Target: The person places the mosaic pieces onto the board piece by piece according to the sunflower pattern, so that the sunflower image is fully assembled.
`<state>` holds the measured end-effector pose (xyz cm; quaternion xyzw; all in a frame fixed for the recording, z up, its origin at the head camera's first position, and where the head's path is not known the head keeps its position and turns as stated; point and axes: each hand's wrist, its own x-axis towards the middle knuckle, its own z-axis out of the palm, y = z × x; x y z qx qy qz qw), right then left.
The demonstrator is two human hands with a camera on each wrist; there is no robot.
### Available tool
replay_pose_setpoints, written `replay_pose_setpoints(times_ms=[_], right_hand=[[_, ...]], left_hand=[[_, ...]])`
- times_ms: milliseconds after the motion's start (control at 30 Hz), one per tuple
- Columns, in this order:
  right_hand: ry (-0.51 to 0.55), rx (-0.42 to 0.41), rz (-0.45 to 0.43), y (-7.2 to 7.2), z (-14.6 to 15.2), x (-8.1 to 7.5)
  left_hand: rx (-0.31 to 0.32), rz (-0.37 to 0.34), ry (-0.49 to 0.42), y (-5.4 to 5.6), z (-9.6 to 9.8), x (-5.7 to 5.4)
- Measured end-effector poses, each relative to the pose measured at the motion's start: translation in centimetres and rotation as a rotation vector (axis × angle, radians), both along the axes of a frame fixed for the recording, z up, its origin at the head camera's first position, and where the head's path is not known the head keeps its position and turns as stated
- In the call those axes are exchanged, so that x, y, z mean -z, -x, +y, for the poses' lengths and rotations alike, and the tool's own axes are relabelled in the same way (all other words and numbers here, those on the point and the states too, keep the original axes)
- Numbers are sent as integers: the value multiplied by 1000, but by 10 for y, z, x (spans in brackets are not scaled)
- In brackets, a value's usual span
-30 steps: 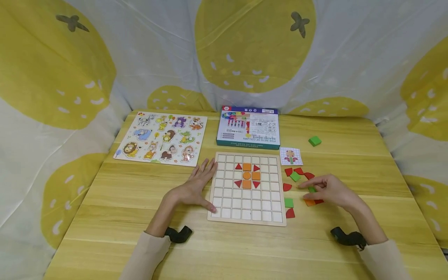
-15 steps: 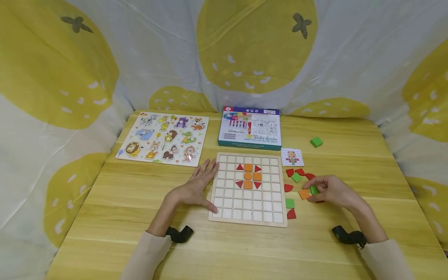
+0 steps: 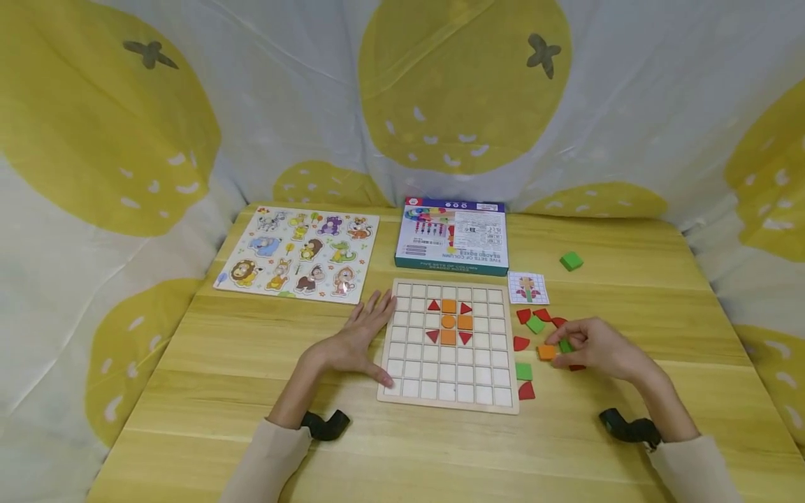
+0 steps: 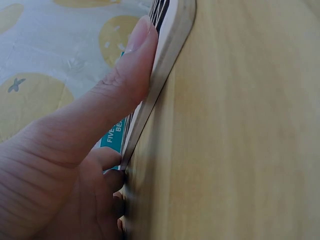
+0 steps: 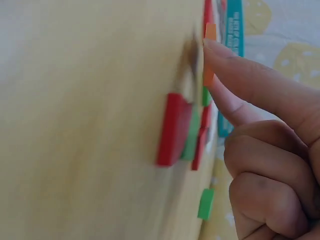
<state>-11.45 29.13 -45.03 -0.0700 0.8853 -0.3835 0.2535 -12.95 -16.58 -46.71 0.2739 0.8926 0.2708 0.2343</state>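
Observation:
My right hand (image 3: 600,348) pinches an orange square tile (image 3: 546,353) between thumb and forefinger; in the right wrist view the orange tile (image 5: 210,33) is held just off the table, other fingers curled. My left hand (image 3: 347,346) lies spread along the left edge of a wooden grid board (image 3: 430,370), its thumb on the lower left corner. In the left wrist view that thumb (image 4: 117,75) presses the board's rim (image 4: 167,65). On the board, three orange squares (image 3: 448,306) surround an orange circle (image 3: 448,321), with several red triangles (image 3: 465,338) at the corners.
Right of the board lie red quarter-circle tiles (image 3: 520,344) and green squares (image 3: 524,372). A pattern card (image 3: 528,288) is above them; a lone green block (image 3: 571,261) stands farther back. Behind are a boxed toy (image 3: 451,234) and an animal puzzle (image 3: 295,255).
The right thumb and forefinger have taken hold of the orange tile and drawn it slightly left, away from the green and red pieces. The left hand stays on the board's edge.

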Motion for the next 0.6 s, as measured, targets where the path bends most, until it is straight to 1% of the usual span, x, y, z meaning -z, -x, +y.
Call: replay_pose_setpoints(times_ms=[133, 267, 333, 467, 533, 600], right_hand=[[38, 46, 61, 4, -14, -9], [79, 79, 97, 13, -47, -15], [100, 76, 105, 20, -68, -17], [138, 36, 129, 32, -110, -16], [143, 31, 121, 37, -130, -14], [143, 35, 91, 42, -147, -13]], left_hand=[[-1, -3, 1, 0, 1, 1], [-5, -4, 4, -1, 1, 1], [-3, -2, 4, -1, 1, 1], [0, 3, 3, 0, 2, 0], [0, 4, 5, 0, 2, 1], [-2, 2, 9, 0, 2, 1]])
